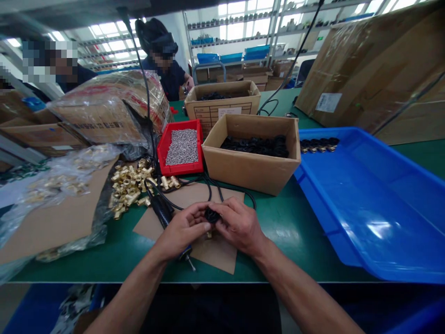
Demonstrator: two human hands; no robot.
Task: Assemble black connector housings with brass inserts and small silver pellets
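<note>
Both hands met over the cardboard sheet (208, 253) near the table's (288, 232) front edge; left hand (182, 229) and right hand (239, 227) pinched together on a small black ring (211, 215), held up off the sheet, likely for fitting; driver tool (163, 211) lying under the left wrist, within reach; brass fittings (130, 185) heaped toward the left, red tray (181, 147) of tiny metal bits and open box (252, 150) of black rings just behind, blue tray (375, 208) along the right edge, all an arm's reach away.

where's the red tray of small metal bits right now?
In the head view, the red tray sits left of centre on the green table, right beside the open cardboard box of black rings, with the brass fittings at its front left.
</note>
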